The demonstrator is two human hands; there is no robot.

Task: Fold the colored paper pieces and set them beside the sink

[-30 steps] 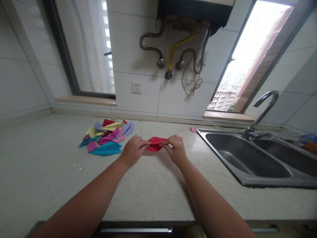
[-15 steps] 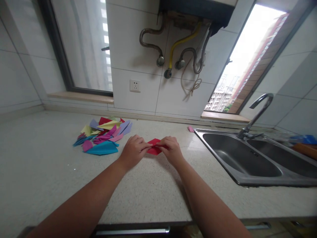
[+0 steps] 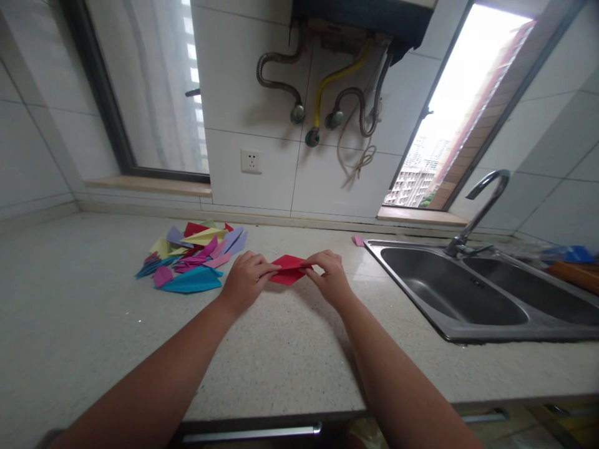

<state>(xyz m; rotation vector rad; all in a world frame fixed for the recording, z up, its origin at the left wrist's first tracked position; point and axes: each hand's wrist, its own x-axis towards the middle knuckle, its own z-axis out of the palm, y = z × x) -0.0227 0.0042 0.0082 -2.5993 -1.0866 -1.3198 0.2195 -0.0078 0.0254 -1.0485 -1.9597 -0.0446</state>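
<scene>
Pinching red paper at opposite ends — left hand, right hand — folded-paper pile nearby.

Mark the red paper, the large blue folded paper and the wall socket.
Red paper [image 3: 289, 272]: head view, its middle.
Large blue folded paper [image 3: 191, 281]: head view, its broad side.
Wall socket [image 3: 251, 162]: head view, its faceplate.

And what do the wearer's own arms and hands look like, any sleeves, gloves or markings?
Left hand and right hand are both ungloved, with no rings visible. Left forearm and right forearm are bare to the picture's edge: no sleeve, watch, bracelet, cable or marking shows. Fingernail detail is too small to tell.
</scene>
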